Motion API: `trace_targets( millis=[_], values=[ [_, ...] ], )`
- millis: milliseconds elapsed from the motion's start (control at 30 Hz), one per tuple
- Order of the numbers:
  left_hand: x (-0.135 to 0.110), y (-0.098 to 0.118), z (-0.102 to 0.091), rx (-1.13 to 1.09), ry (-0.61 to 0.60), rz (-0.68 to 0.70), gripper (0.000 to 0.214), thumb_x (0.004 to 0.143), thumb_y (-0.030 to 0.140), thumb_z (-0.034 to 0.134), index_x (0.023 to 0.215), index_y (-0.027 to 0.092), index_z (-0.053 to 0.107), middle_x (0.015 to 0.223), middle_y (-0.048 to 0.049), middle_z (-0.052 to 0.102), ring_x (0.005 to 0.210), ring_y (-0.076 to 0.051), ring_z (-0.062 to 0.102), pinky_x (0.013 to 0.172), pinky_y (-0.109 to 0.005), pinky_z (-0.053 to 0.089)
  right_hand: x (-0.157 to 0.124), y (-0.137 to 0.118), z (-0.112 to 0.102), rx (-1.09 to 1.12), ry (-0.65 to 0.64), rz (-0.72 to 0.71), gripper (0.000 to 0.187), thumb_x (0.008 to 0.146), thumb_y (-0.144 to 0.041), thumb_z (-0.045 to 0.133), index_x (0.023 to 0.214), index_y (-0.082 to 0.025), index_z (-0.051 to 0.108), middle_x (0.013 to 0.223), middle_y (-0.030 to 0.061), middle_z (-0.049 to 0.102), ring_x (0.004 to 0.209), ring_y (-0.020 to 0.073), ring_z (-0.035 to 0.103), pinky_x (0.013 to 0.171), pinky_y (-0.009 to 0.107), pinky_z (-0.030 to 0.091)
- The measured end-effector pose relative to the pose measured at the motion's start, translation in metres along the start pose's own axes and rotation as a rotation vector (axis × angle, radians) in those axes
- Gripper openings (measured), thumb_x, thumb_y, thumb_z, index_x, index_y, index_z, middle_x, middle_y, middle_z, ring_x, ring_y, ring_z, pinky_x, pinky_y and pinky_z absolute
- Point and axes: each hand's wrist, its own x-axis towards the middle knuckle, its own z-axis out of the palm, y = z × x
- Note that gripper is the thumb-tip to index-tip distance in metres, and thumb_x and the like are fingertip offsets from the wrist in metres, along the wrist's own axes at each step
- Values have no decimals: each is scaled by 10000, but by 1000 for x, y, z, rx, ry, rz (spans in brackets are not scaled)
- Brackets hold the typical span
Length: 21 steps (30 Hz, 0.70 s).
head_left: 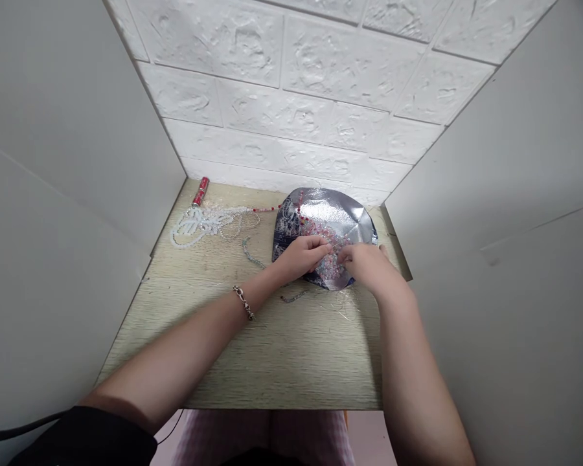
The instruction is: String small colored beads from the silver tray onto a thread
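Fingers on the left hand (302, 253) are pinched narrow, the right hand's (368, 262) curled in; can't tell what either's gripping. Loose beads (329, 266) lie right between them on a silvery sheet (337, 208). Farther off: white bead strands (190, 226), then a red tube (201, 191).

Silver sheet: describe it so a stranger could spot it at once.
Find the pale table against the white brick-patterned wall. At its back right, beneath the left hand and right hand, lies the silver sheet. Unlike the white strings to its left, it is a broad, shiny, rounded surface bearing small pink and pale beads.
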Motion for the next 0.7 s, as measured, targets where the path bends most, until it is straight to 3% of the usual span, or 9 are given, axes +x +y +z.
trace_targets(
  millis=[367, 700],
  values=[
    [0, -3, 0, 64, -2, 9, 250, 762, 384, 460, 682, 150, 501, 398, 81, 357, 366, -47, 306, 415, -195, 243, 1, -3, 3, 10, 36, 2, 316, 719, -50, 379, 830, -180, 645, 866, 92, 641, 870, 231, 561, 921, 502, 235],
    [-1, 0, 0, 59, -11, 25, 252, 761, 372, 465, 626, 159, 465, 392, 76, 355, 364, -45, 296, 412, -190, 231, 3, -5, 6, 9, 86, -11, 255, 751, -89, 369, 680, -160, 603, 739, 68, 625, 751, 198, 552, 839, 433, 295]
  ],
)
